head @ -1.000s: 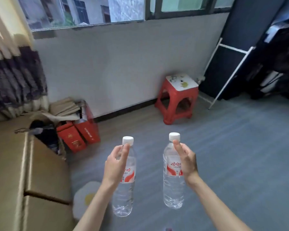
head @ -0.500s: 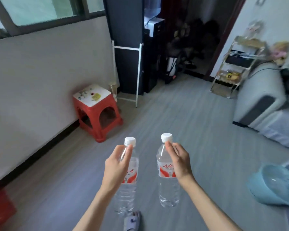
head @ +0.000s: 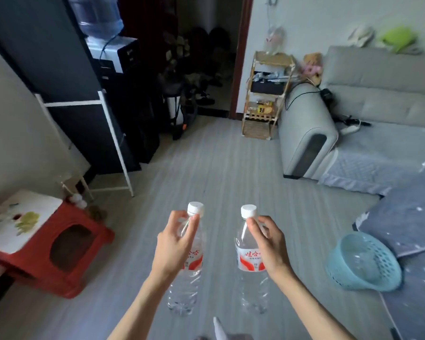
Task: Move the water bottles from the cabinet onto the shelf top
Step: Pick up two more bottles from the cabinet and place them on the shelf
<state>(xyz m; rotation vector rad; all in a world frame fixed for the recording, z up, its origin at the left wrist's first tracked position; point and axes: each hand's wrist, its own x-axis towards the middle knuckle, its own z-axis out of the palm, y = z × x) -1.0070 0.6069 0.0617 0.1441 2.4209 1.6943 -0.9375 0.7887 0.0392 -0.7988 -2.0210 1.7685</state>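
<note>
Two clear water bottles with white caps and red-and-white labels hang upright above the grey floor. My left hand (head: 174,244) grips the left bottle (head: 187,285) by its neck and shoulder. My right hand (head: 268,246) holds the right bottle (head: 248,261) the same way, just below its cap. The bottles are about a hand's width apart. A narrow wooden shelf (head: 268,94) with several tiers stands far ahead beside the doorway, its top bare. The cabinet is out of view.
A red stool (head: 66,261) with a white top stands at the left. Behind it are a white metal frame (head: 113,141) and a dark water dispenser (head: 123,69). A grey sofa (head: 309,133) fills the right, with a light blue basket (head: 363,263) near its blanket.
The view has swung right, from the window wall and cardboard boxes to the doorway, shelf and sofa. Both hands have kept the bottles in front of me, gripped the same way.
</note>
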